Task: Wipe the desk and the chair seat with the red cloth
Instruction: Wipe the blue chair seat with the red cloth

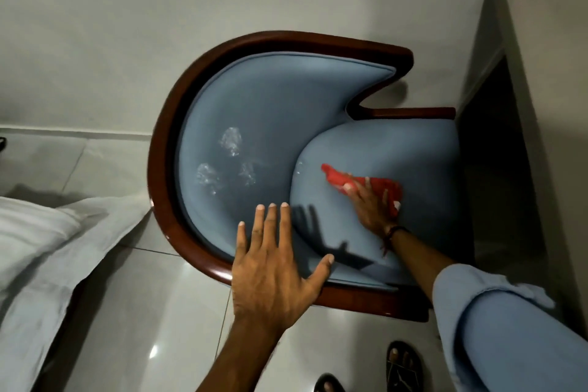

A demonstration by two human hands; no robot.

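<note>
Head camera, looking straight down: a person leans over a blue upholstered tub chair with a curved dark-red wooden frame point(165, 169), which stands on a glossy pale tiled floor point(159, 328). The right hand point(370, 204) lies flat on the rounded blue seat cushion point(381, 153), fingers spread and pressing down on a crumpled red cloth point(359, 183); the hand is not closed around the cloth but holds it against the fabric with palm and fingers. The cloth sits near the middle of the seat, one corner trailing toward the backrest. A dark cord bracelet point(393, 231) circles the right wrist, and a rolled light-blue sleeve point(496, 315) covers the forearm above it. The left hand point(273, 264) is open and empty, fingers extended, over the near rim of the chair where the wooden frame meets the padding; whether it touches the rim cannot be told. Its shadow falls on the cushion. Three whitish smudges point(222, 162) mark the inside of the blue padded backrest point(254, 105). A grey desk side panel point(525, 105) rises at right, with the chair's seat front close against it. White bedding point(38, 248) fills the lower left. Two feet in dark sandals point(402, 363) show at the bottom edge.
</note>
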